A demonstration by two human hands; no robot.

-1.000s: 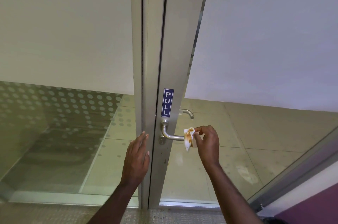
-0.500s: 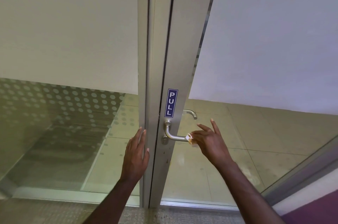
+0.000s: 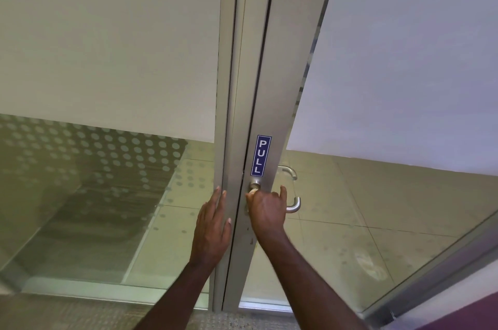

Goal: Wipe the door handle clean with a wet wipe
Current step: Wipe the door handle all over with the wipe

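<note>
A brushed-metal lever door handle (image 3: 293, 207) sticks out of the aluminium door stile, below a blue PULL sticker (image 3: 260, 155). My right hand (image 3: 266, 211) is closed over the handle's inner part near its round base, pressing a stained wet wipe (image 3: 252, 191) against it; only a small edge of the wipe shows above my fingers. The handle's free end pokes out to the right of my hand. My left hand (image 3: 214, 230) lies flat, fingers together and straight, on the fixed frame post just left of the door edge.
The glass door (image 3: 404, 208) stands slightly ajar, with a second handle (image 3: 289, 170) on its far side. Frosted film covers the upper glass on both sides. A fixed glass panel (image 3: 94, 195) with dot pattern is at left; tiled floor lies beyond.
My right hand has slid the wipe leftwards along the handle, from its free end to the base by the stile. The left hand stays on the frame.
</note>
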